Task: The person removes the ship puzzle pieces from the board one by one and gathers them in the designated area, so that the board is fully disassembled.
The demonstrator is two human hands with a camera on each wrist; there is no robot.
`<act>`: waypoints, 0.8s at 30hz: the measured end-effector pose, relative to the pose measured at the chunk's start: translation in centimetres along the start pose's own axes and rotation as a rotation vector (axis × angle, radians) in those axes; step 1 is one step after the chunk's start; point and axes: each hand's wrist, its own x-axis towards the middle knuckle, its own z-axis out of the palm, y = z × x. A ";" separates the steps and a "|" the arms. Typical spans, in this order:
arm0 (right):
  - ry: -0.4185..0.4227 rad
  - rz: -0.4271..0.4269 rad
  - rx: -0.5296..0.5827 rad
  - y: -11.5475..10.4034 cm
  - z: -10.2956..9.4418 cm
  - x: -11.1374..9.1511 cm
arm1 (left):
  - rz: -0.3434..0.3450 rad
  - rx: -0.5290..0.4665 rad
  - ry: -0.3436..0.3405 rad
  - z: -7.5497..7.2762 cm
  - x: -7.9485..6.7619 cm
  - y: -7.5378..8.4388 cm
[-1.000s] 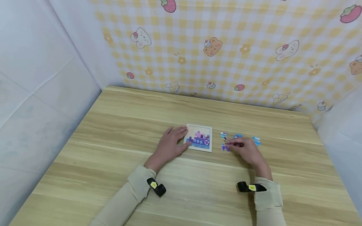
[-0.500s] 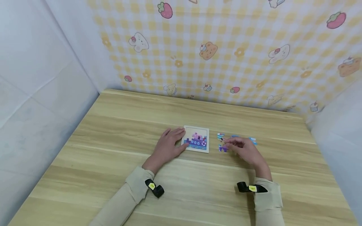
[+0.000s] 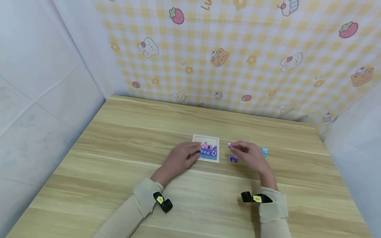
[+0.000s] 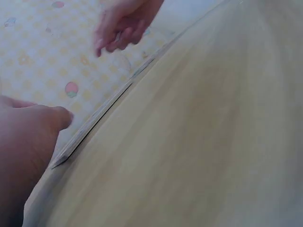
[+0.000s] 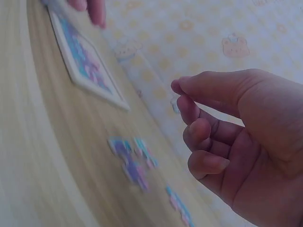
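A square puzzle board (image 3: 208, 160) with a pale frame shows a purple and pink ship and a bare pale upper part. My left hand (image 3: 179, 158) lies over its left side, fingers loosely bent and holding nothing; in the left wrist view the thumb (image 4: 59, 118) stands beside the board's edge (image 4: 102, 111). To the right of the board, my right hand (image 3: 248, 155) pinches a puzzle piece between thumb and forefinger, mostly hidden by the fingertips. Below these fingers a purple puzzle piece (image 3: 233, 159) lies on the table.
A blue puzzle piece (image 3: 264, 151) lies right of the right hand. Another piece (image 5: 180, 207) shows in the right wrist view. The wooden table (image 3: 190, 205) meets a yellow checked cloth (image 3: 190, 49) at the back.
My left hand has drawn its fingers together, moving from the board's upper left edge onto its left side. My right hand has lifted and shifted a little left.
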 end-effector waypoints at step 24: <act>-0.107 -0.080 -0.228 -2.5 7.3 6.0 | 0.180 0.011 -0.241 1.2 -0.2 1.3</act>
